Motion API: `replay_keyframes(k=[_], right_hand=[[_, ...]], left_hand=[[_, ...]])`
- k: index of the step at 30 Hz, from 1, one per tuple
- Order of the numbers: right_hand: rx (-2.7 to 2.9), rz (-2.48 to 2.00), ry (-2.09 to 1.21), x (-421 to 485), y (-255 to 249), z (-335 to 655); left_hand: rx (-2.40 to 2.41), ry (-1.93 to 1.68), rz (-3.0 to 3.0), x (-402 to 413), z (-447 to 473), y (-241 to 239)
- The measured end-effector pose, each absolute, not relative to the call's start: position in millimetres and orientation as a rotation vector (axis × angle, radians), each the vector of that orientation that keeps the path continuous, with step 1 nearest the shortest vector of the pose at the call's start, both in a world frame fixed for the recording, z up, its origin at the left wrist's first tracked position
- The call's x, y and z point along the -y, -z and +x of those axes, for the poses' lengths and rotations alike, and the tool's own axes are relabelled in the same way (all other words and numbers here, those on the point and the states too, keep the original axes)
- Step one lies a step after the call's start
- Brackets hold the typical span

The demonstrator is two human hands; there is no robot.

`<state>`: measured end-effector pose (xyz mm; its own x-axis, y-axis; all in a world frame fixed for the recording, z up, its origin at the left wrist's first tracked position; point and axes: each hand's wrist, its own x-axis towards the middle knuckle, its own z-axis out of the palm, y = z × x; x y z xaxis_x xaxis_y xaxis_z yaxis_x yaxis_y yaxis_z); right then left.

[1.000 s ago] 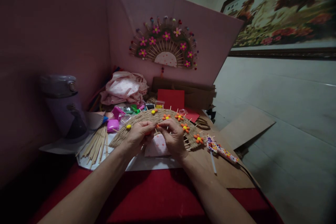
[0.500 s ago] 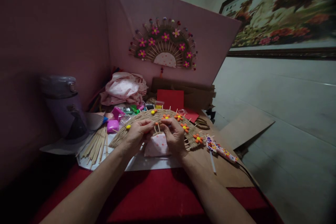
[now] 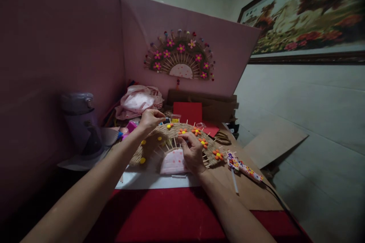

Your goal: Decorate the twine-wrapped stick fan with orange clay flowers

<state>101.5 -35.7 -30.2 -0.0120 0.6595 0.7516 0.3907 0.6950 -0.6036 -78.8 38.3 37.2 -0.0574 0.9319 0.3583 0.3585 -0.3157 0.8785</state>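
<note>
On the table lies a half-round fan (image 3: pixel 168 133) wound with brown twine, with wooden sticks showing and a dotted white cloth piece (image 3: pixel 172 160) at its base. Orange-petalled flowers (image 3: pixel 218 155) run along its right side; yellow dots (image 3: pixel 142 160) sit on the left. My left hand (image 3: pixel 149 120) is raised over the fan's back left edge, thumb and fingers pinched; anything between them is too small to make out. Above the fan's middle, my right hand (image 3: pixel 193 151) is closed in a pinch beside an orange flower. What its fingertips hold, I cannot make out.
A glue gun (image 3: pixel 242 169) with a flowered cover lies at right on cardboard, its cord trailing off. A purple bottle (image 3: pixel 81 125) stands left. Behind are crumpled dotted cloth (image 3: pixel 139 100) and red card (image 3: pixel 188 111). A finished fan (image 3: pixel 179 55) hangs on the pink board.
My hands were together over the fan with a small orange piece between them. My left hand has moved up and away to the back; my right stays over the fan. The view has shifted slightly.
</note>
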Motion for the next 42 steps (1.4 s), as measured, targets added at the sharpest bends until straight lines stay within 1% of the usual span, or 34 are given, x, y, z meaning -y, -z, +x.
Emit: replay_keyframes(k=[6, 11, 19, 29, 37, 42], right_hand=[[1.704, -1.008, -0.274, 17, 7, 112], [1.796, -1.163, -0.166, -11, -12, 119], [2.038, -1.305, 0.016, -56, -14, 116], [2.15, -1.531, 0.196, -57, -17, 105], [2.247, -1.575, 0.108, -57, -15, 99], [2.257, -1.595, 0.146, -58, -15, 97]], left_hand=[[-1.355, -1.249, 1.893, -72, -81, -31], [-1.327, -1.14, 1.986, -89, -84, -23], [-1.325, -1.051, 1.973, -97, -92, -16], [-1.248, -1.026, 1.853, -98, -87, -17], [-1.277, -0.964, 2.026, -103, -89, -13], [-1.315, -0.944, 1.994, -99, -88, -17]])
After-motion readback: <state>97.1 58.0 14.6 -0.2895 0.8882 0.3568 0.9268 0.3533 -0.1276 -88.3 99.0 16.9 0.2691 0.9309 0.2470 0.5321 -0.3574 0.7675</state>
